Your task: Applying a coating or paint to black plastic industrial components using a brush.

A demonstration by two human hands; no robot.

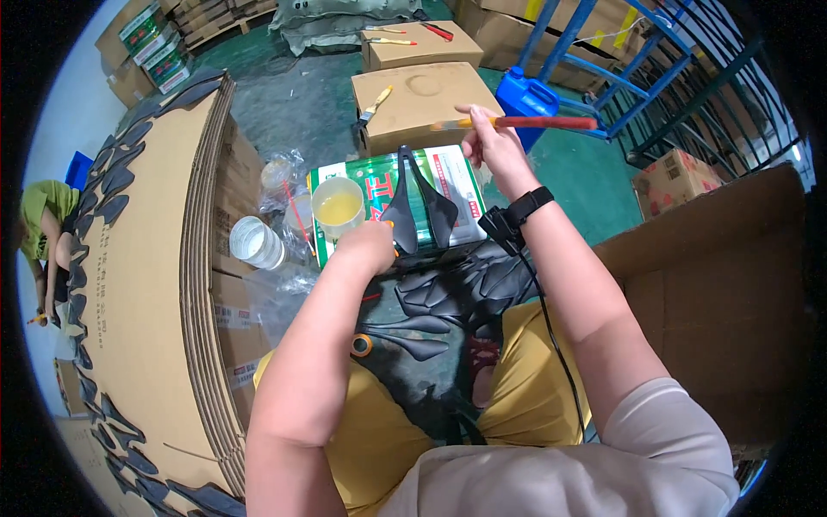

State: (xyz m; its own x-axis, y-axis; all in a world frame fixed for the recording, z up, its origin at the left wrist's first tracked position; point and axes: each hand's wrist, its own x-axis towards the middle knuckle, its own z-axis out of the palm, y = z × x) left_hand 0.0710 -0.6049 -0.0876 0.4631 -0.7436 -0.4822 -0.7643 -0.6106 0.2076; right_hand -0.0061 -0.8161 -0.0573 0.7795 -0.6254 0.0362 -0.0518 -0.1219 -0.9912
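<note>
My right hand (500,151) is raised beyond the green and white box (472,194), pinching a slim paintbrush (551,123) with a red and yellow handle. The brush lies level, its bristles pointing left. My left hand (366,248) is closed at the near side of a plastic cup (338,207) of yellowish liquid. Orange bits show at its edge; what it grips is mostly hidden. On the box, right of the cup, lie two black, pointed, saddle-shaped parts (441,215), narrow ends together at the far side.
Several black parts (431,293) lie below the box, near an orange ring (362,345). Left stand a clear cup (257,243) and stacked cardboard (155,258) edged with black parts. Ahead are cartons (422,95) with brushes and a blue jug (525,95). Far left, another person (47,224) bends over.
</note>
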